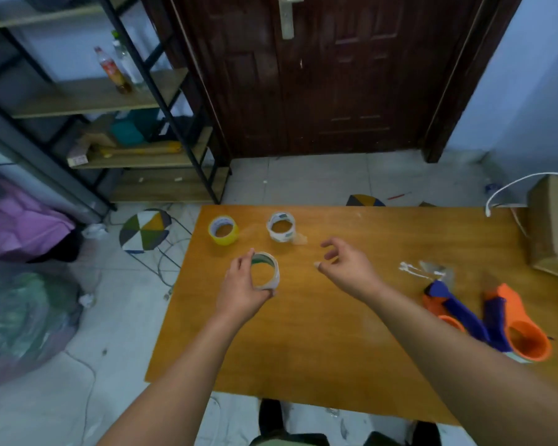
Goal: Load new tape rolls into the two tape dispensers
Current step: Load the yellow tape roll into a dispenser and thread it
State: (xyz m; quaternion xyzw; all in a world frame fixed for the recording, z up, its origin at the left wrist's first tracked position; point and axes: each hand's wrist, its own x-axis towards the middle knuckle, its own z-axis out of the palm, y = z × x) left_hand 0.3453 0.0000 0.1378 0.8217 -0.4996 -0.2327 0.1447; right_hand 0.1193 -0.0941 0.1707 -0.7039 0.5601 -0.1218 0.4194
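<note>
Three tape rolls: yellow roll (223, 230), white roll (281, 226), clear roll (266, 271) gripped by left hand (243, 286). Right hand (347, 264) spread, empty. Two orange-and-blue plastic tape dispensers (453, 309), partly hidden behind the forearm.

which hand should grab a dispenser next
Right. The right hand is open and empty, nearer the two dispensers at the table's right side; the left hand is holding a tape roll.

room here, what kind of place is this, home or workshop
Probably a lived-in room used as a packing spot, not a proper workshop: a dark wooden door, an open shelf unit with bottles and clutter, and a small wooden table on a tiled floor.
</note>
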